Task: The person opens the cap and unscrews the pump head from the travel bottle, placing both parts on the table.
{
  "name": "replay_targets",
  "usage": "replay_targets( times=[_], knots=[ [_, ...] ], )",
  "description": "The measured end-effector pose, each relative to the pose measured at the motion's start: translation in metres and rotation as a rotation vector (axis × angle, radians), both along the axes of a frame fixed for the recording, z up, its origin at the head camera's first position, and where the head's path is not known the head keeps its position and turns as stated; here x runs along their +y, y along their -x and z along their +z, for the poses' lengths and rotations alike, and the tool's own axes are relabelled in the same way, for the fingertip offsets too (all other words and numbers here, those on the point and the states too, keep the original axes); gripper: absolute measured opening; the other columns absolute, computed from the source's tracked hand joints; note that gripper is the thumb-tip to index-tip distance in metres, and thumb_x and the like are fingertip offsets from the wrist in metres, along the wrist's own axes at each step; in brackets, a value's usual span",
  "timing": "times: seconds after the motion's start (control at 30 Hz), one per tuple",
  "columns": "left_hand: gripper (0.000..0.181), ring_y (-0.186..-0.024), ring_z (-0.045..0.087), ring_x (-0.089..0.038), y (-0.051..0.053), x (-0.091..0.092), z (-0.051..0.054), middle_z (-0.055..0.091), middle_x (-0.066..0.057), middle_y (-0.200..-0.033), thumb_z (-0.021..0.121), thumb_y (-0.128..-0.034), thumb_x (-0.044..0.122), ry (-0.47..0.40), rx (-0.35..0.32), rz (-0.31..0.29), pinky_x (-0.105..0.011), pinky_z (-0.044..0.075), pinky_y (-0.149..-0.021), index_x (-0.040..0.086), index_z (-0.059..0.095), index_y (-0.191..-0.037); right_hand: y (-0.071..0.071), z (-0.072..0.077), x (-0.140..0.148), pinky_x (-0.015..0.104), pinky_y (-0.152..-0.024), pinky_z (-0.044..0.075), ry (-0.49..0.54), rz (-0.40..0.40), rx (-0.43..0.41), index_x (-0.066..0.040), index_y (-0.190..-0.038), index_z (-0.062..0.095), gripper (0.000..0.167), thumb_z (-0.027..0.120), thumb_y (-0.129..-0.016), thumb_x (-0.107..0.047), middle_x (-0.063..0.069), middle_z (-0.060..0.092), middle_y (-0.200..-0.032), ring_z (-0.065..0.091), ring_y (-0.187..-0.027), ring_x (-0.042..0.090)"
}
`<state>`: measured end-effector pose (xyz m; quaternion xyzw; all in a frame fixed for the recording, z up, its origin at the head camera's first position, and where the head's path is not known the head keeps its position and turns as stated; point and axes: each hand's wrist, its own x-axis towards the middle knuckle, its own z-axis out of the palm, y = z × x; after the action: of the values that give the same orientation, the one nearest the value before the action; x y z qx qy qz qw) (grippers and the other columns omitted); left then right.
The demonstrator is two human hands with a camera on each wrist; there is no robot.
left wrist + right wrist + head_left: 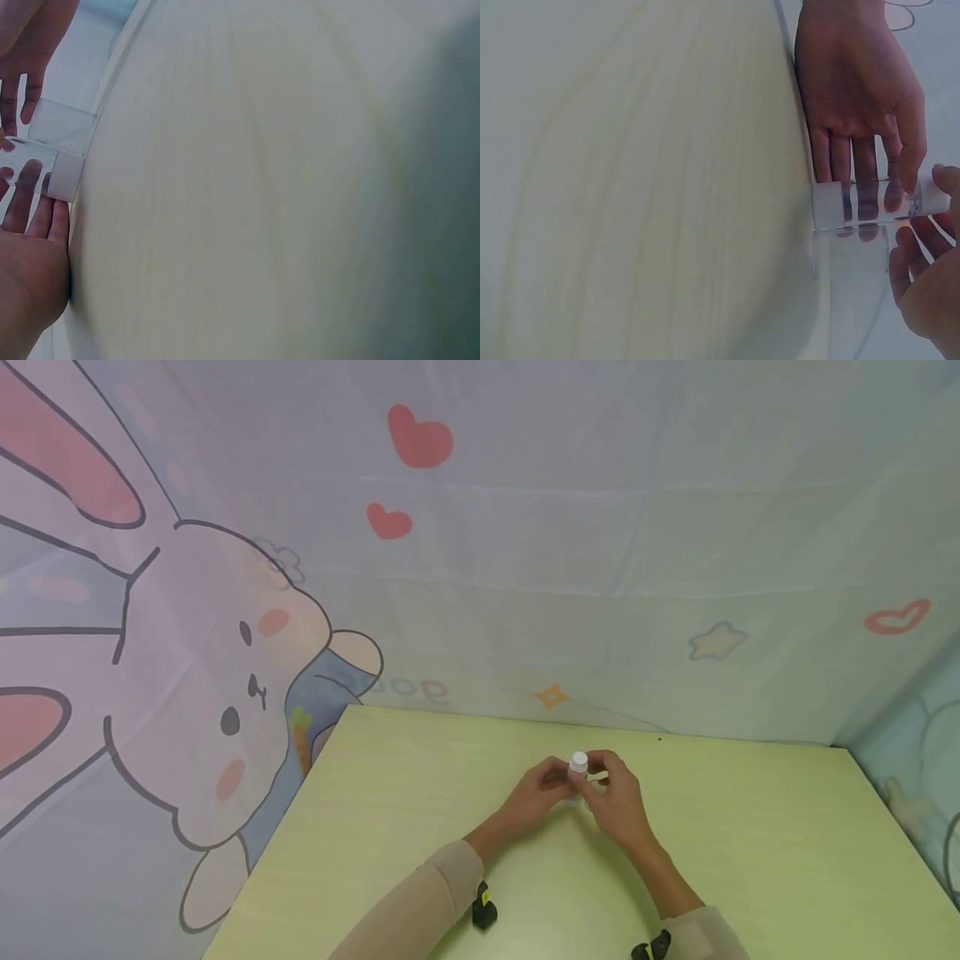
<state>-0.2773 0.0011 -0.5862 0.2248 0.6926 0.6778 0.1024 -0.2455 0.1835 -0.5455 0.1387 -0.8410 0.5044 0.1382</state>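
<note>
A small clear bottle [578, 763] with a white cap stands upright between both hands above the table. My left hand [536, 789] holds its clear body, fingers behind and thumb in front, as seen in the right wrist view, where the bottle [866, 202] lies sideways in the picture. At the top, my right hand [621, 802] grips near the cap [932, 196] with its thumb and fingers. Right beside the bottle is a second clear cylinder [847, 251], also seen in the left wrist view; whether the two touch I cannot tell.
The pale yellow-green table [420, 768] stretches around both arms. A printed cloth [525, 568] with a rabbit and hearts hangs behind and to the left. Each sleeve end has a black strap device [484, 908] near it.
</note>
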Motion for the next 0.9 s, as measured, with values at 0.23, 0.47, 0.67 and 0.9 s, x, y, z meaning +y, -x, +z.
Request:
replay_targets(
  times=[0.23, 0.47, 0.67, 0.9],
  knots=[
    [0.022, -0.126, 0.066, -0.019, -0.0011, 0.0000, 0.0032, 0.070, -0.008, -0.132, 0.065, -0.1074, 0.013, 0.020, -0.001, 0.011, -0.031, 0.054, -0.106, 0.006, 0.063, -0.128, 0.0008, 0.0009, -0.0001, 0.052, -0.093, 0.054, -0.002, -0.003, 0.004, -0.002, -0.124, 0.064, 0.030, 0.075, -0.102, -0.019, 0.012, 0.069, -0.119, 0.062, -0.112, 0.030],
    [0.023, -0.125, 0.067, -0.022, -0.0010, 0.0004, 0.0017, 0.069, -0.013, -0.132, 0.064, -0.1066, 0.007, 0.005, 0.005, 0.016, -0.032, 0.054, -0.105, 0.002, 0.062, -0.128, 0.0005, 0.0003, 0.0010, 0.051, -0.092, 0.055, -0.019, 0.001, 0.001, -0.002, -0.126, 0.064, 0.031, 0.074, -0.102, -0.019, 0.012, 0.069, -0.119, 0.062, -0.113, 0.030],
    [0.023, -0.125, 0.067, -0.020, 0.0000, 0.0006, 0.0015, 0.068, -0.012, -0.132, 0.065, -0.1056, 0.005, 0.003, -0.006, 0.015, -0.031, 0.054, -0.105, 0.001, 0.062, -0.129, 0.0014, 0.0005, 0.0018, 0.051, -0.091, 0.055, -0.041, 0.013, 0.014, -0.001, -0.128, 0.064, 0.031, 0.073, -0.104, -0.018, 0.012, 0.069, -0.119, 0.061, -0.112, 0.029],
    [0.023, -0.126, 0.066, -0.022, -0.0017, 0.0007, 0.0039, 0.069, -0.013, -0.132, 0.065, -0.1061, 0.007, 0.014, 0.000, 0.024, -0.032, 0.054, -0.106, 0.002, 0.062, -0.129, 0.0012, 0.0029, 0.0018, 0.051, -0.090, 0.055, -0.044, 0.032, 0.004, -0.001, -0.129, 0.064, 0.032, 0.071, -0.104, -0.019, 0.013, 0.069, -0.120, 0.062, -0.112, 0.030]
  ],
)
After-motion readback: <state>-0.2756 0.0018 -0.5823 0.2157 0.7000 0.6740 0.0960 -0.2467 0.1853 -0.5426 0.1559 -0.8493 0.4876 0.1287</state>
